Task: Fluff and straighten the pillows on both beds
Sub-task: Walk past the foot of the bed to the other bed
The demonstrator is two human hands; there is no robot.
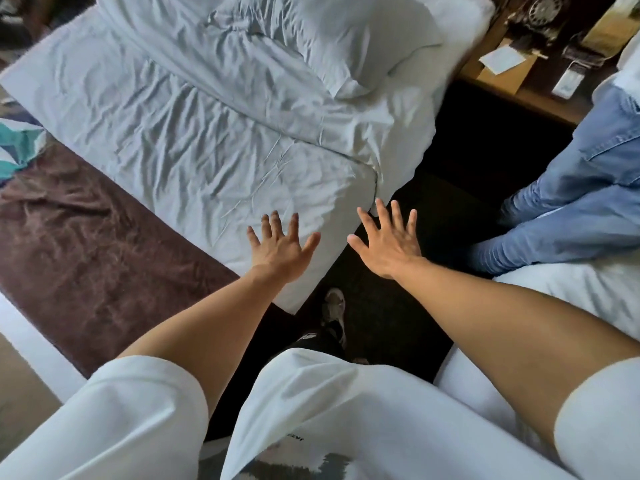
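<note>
A dark brown plush bed runner (86, 244) lies across the left bed beside a teal-and-white patterned cushion (17, 147), while a wooden nightstand (519, 88) carries a black rotary telephone (540, 12), a white paper note (502, 58) and a pale remote control (568, 81), near blue denim legs (581, 188).
</note>
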